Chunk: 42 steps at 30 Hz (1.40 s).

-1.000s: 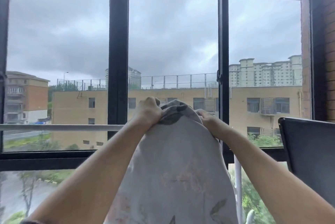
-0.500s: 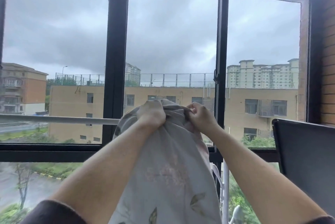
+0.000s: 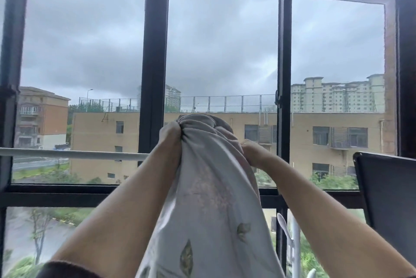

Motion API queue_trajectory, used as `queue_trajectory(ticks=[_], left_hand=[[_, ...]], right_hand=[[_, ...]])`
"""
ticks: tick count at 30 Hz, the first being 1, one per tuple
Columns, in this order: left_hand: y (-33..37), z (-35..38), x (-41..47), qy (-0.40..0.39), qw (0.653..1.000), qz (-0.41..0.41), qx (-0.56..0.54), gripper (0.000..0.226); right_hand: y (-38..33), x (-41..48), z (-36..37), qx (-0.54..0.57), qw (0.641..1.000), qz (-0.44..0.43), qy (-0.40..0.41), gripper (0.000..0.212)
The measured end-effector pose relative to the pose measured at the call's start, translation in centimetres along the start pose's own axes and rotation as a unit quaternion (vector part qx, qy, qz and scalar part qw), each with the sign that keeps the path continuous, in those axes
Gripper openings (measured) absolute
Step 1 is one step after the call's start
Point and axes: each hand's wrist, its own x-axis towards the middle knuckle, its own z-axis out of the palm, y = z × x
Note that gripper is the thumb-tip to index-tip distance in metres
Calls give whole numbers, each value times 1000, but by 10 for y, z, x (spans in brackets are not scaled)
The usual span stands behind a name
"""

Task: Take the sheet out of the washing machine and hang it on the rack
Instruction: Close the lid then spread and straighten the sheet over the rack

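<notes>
Mid-frame, the left hand (image 3: 169, 137) and right hand (image 3: 252, 152) both grip the bunched sheet (image 3: 209, 187) above the rail (image 3: 74, 155).

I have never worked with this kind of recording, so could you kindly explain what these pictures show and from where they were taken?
There is no machine here. A person wears one wide-angle camera on the head, so every picture looks forward and down at their own hands. The left hand and the right hand both grip the bunched top of a pale, leaf-printed sheet and hold it up in front of a dark-framed window. The white bar on the left is a rail of the drying rack. Its near end is hidden, so I cannot tell whether the sheet already lies over it. A dark panel stands at the right edge.
</notes>
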Motion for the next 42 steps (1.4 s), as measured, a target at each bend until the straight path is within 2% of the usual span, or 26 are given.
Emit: queue_trajectory(ticks=[2,3,5,8,10,12,14,16,19,22,24,26,27,30,32,34,37,40,42], left_hand=[[-4,12,-9,-8,1000,9,-5,28],[-8,16,-15,-27,999,0,-20,31],[-16,28,-16,-76,997,-17,-16,34],[-23,41,14,-115,993,-15,29,29],[-21,47,24,-126,991,-17,36,40],[-5,45,1,-136,988,9,69,24],[12,41,-9,-90,989,55,101,31],[30,31,-3,-58,989,78,115,36],[52,19,10,-25,985,83,147,29],[61,9,18,-4,979,80,188,25],[60,0,26,-23,971,81,224,24],[53,-12,30,-50,947,110,296,13],[46,-19,31,-42,927,129,349,17],[16,-43,30,10,834,158,528,30],[0,-48,22,14,772,187,607,30],[-8,-43,18,15,730,215,648,28],[-7,-40,16,3,705,218,675,29],[-5,-47,23,10,703,214,678,31],[-4,-50,25,8,700,220,679,31]], right_hand=[[-5,1,-7,156,987,-4,-31,27],[-6,6,-9,166,986,11,-22,25],[-10,9,-8,141,989,52,7,19],[-14,12,-9,180,983,22,28,16],[-14,9,-13,126,989,23,76,16],[-11,5,-15,74,992,36,95,17],[-5,3,-20,70,989,53,120,26],[-3,1,-34,122,974,77,174,40],[-13,2,-63,148,957,98,229,55],[-32,5,-72,154,952,92,249,57],[-35,10,-67,217,950,77,211,53],[-34,2,-58,286,945,68,142,41],[-29,-2,-55,295,948,62,105,37],[-6,-10,-40,233,969,77,8,20],[3,-13,-31,241,966,95,-17,13],[1,-15,-22,265,958,107,-28,15],[-4,-12,-9,305,944,123,-20,26],[-21,-13,3,296,948,113,-36,26],[-37,-11,8,281,953,113,-15,27]])
